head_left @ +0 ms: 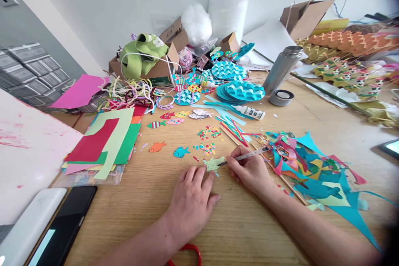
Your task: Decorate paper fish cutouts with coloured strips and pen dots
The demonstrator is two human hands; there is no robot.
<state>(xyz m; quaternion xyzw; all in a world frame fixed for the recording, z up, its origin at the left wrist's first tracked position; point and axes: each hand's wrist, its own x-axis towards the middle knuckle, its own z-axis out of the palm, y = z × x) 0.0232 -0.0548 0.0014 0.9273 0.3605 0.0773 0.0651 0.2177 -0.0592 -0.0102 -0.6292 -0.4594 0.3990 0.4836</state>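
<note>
Paper scraps (314,170) litter the right of this wooden counter (140,216); a crammed cardboard box (158,70) stands near the pale wall (109,4). The right grip (249,170) pinches a pen (247,156), its tip at a pale green cutout (211,163) lying mid-counter; the left grip (191,197), loosely open, touches the cutout's near edge.

One left hand (191,199), one right hand (247,170), one pen (251,153) and one dotted green shape (213,163). Four patterned fish (175,121) lie flat in one bunch. One orange fish (157,146), one flask (282,70), one lid (281,98), one red loop (190,247).
</note>
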